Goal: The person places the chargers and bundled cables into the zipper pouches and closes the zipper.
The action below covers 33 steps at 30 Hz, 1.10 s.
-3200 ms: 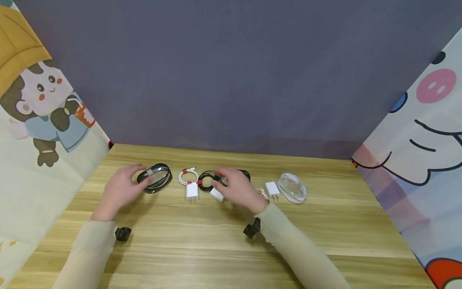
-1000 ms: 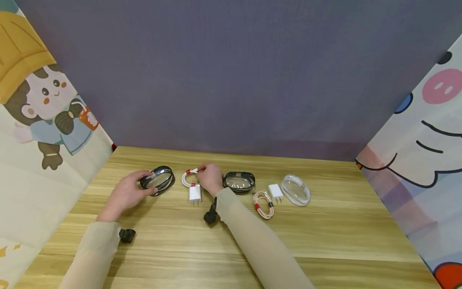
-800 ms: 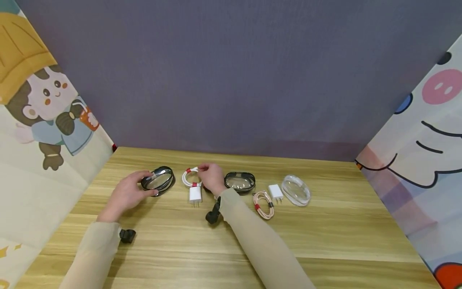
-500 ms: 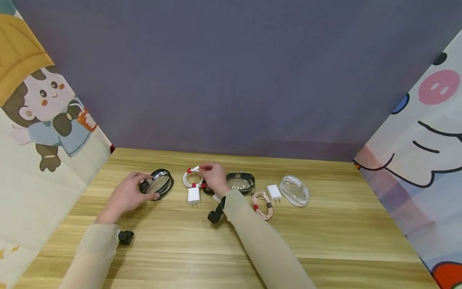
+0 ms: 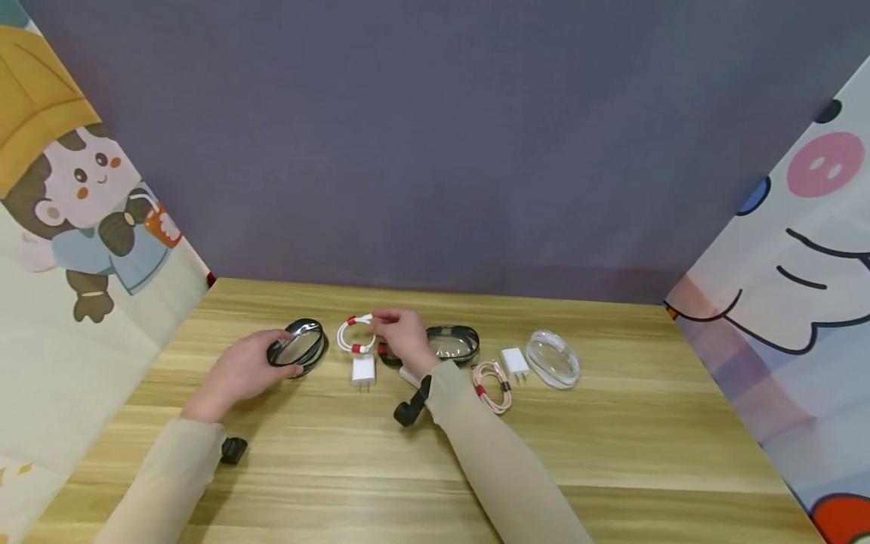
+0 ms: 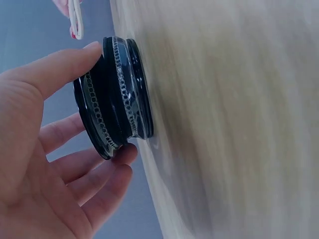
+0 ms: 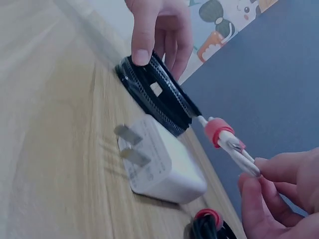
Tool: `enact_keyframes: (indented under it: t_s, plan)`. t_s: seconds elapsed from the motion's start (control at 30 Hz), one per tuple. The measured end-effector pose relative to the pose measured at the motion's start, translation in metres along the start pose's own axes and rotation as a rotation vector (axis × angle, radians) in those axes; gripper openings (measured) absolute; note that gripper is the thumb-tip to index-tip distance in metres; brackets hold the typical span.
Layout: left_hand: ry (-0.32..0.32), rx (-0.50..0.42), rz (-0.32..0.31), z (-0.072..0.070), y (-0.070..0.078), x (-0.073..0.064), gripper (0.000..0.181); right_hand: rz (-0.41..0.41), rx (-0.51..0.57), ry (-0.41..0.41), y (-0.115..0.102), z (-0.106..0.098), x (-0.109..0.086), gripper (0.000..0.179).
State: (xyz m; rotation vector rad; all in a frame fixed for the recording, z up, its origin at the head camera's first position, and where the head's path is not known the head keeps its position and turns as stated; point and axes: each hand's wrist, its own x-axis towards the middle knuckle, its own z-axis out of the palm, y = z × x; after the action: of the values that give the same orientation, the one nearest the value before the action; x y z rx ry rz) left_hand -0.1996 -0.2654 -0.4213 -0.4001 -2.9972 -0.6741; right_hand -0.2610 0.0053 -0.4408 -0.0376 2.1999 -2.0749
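My left hand point(image 5: 238, 374) grips a coiled black cable point(image 5: 309, 351) by its edge, thumb on one side and fingers on the other. In the left wrist view, the black coil point(image 6: 119, 94) stands close to the tabletop. My right hand point(image 5: 405, 340) pinches a small white cable coil point(image 5: 342, 340) with red ties between thumb and fingertips. The right wrist view has this white cable point(image 7: 241, 159) raised off the wood. Just below it sits a white charger plug point(image 5: 363, 369), prongs toward me. A black cable with a red tie point(image 5: 389, 357) is partly hidden by my right hand.
Right of my right hand lie another black coil point(image 5: 469, 344), a pink cable coil point(image 5: 491, 387), a white charger point(image 5: 515, 362) and a clear-wrapped white coil point(image 5: 553, 359). Another white plug point(image 5: 409, 375) is mostly covered by my right wrist. A grey wall point(image 5: 435, 151) stands behind the table.
My right hand came left from the black cables to the white cable coil. Over the last half second that coil rose and moved slightly left. The left hand stays at its black coil.
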Motion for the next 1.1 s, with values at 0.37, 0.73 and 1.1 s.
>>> enact_keyframes:
  t_s: [0.37, 0.73, 1.1]
  plan:
    - [0.044, -0.013, 0.032, 0.005, 0.001, -0.008, 0.055, 0.02, 0.115, -0.039, 0.002, 0.005, -0.014, 0.028]
    - [0.053, 0.067, 0.03, 0.005, 0.009, -0.012, 0.052, 0.036, 0.122, -0.072, 0.0, 0.005, -0.025, 0.026]
    - [0.061, 0.023, 0.026, 0.003, 0.014, -0.016, 0.054, 0.027, 0.137, -0.1, 0.002, 0.011, -0.026, 0.021]
